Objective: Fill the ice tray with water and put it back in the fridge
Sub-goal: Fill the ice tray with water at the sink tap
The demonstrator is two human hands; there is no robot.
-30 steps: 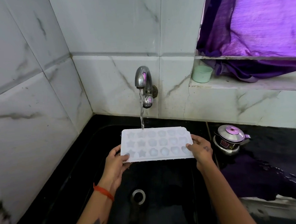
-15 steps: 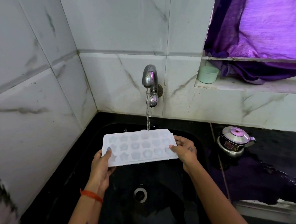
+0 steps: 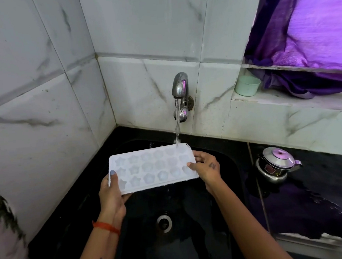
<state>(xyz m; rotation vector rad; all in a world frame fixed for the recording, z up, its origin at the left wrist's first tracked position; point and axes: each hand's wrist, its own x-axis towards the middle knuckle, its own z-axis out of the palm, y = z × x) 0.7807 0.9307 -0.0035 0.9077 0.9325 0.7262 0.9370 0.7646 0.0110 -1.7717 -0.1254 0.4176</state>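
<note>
A white ice tray [image 3: 151,168] with star and flower moulds is held level over the black sink [image 3: 225,166]. My left hand [image 3: 110,191] grips its left end, thumb on top. My right hand [image 3: 206,168] grips its right end. A chrome tap [image 3: 180,88] on the tiled wall runs, and the stream of water [image 3: 177,129] lands on the tray's far right corner. The fridge is not in view.
The sink drain [image 3: 164,222] lies below the tray. A small steel kettle with a purple knob [image 3: 275,163] stands on the wet black counter at right. A pale green cup [image 3: 247,85] sits on the marble ledge under a purple curtain [image 3: 310,28]. Tiled walls close the left and back.
Both hands have shifted the tray to the left under the running tap, so the stream now hits its far right corner instead of its far left part.
</note>
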